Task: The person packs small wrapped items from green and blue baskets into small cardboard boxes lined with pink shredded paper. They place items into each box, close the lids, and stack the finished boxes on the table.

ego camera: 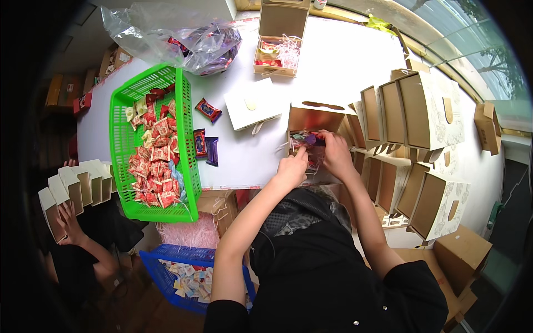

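Note:
Right in front of me is a small cardboard gift box with its lid (314, 120) raised. Inside it lie pale paper shreds and wrapped sweets, among them a purple-wrapped piece (310, 139). My left hand (292, 170) reaches over the box's near side, with a finger extended onto the contents. At the box's right side, my right hand (336, 153) curls its fingers down by the purple wrapper. Whether either hand grips anything is hidden. A closed white gift box (252, 104) with a round seal lies to the upper left of my hands.
A green plastic basket (188, 125) holds red and cream wrapped sweets; purple packets (212, 151) lie beside it. Farther off are a clear plastic bag (141, 37) and an open filled box (275, 71). Empty boxes (416, 110) stack at right. Another person's hand (70, 224) holds boxes at left.

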`<state>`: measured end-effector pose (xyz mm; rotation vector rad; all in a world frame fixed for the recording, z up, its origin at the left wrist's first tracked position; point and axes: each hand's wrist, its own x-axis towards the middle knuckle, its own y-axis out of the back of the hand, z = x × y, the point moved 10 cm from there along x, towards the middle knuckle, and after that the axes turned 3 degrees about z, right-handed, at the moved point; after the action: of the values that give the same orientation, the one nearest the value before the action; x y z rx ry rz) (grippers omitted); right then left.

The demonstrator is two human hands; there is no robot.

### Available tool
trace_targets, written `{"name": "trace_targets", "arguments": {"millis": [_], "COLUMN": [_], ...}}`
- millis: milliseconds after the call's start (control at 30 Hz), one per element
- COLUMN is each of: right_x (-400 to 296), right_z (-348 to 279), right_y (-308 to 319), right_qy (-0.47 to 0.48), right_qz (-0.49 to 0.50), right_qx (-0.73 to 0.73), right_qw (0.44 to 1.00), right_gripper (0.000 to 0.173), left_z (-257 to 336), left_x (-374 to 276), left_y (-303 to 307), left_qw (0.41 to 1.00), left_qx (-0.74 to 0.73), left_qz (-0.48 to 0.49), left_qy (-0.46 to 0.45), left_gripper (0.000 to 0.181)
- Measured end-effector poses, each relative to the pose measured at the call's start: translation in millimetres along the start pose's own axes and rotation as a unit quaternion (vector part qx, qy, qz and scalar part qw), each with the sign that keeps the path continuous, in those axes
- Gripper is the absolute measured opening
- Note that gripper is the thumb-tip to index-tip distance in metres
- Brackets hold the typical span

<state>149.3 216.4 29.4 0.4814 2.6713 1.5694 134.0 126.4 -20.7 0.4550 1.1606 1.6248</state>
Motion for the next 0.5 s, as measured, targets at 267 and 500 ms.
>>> {"name": "trace_targets", "arguments": {"millis": [267,500], "right_x": [2.0,6.7], "right_z": [-0.5,-0.2], "right_y": [-31.4,-8.6], "right_qy": [-0.028,-0.032], "right_qz": [-0.109,-0.070], "right_qx": [0.003,0.036], "right_qw": [0.994,0.996], "right_gripper": [0.044,0.045], "left_z": [-5.9,-8.9], "left_x": [-2.5,6.6], "left_y": [-8.2,-1.3], "left_qw": [0.999,0.993], "left_qx": [-0.030,-0.054], "left_qz": [-0.041,-0.092], "left_qy": [0.021,0.053], "left_gripper": [0.054,0.060]}}
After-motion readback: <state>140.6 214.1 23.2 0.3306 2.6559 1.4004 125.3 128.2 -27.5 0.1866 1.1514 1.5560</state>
